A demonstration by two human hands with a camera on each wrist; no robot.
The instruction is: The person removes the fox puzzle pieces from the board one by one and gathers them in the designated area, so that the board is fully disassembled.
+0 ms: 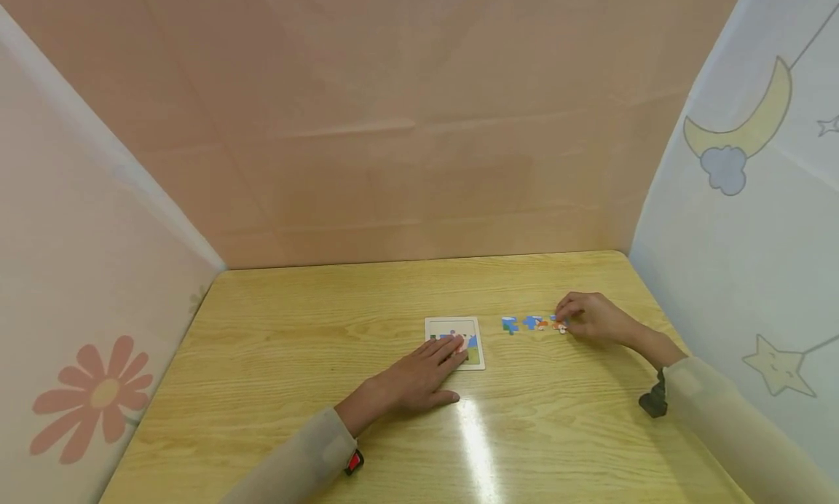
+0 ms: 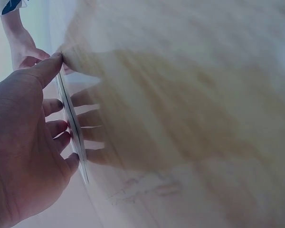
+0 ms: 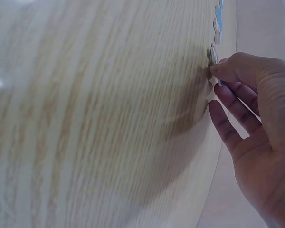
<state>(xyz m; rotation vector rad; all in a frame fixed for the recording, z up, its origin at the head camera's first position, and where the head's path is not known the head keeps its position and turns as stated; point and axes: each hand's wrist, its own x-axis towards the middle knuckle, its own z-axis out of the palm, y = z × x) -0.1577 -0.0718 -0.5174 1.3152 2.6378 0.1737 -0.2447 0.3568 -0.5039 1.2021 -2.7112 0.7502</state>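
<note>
My left hand [image 1: 422,373] lies with its fingers stretched over a small white-framed puzzle board [image 1: 452,320], covering part of its picture. The left wrist view shows the fingertips of this hand [image 2: 33,123] touching the thin board [image 2: 73,121]. Off to the right, my right hand [image 1: 593,318] pinches a puzzle piece [image 1: 559,325] between thumb and fingers, at or just above the table; its edge [image 3: 214,56] shows in the right wrist view. Two other puzzle pieces, one blue and green [image 1: 509,323] and one blue and orange [image 1: 534,322], lie between the board and this hand.
The wooden table [image 1: 314,307] reaches to a plain pinkish-brown cloth wall [image 1: 419,162] at the back. Patterned cloth walls stand at the left and right sides. A bright light reflection [image 1: 477,446] falls on the tabletop near the front.
</note>
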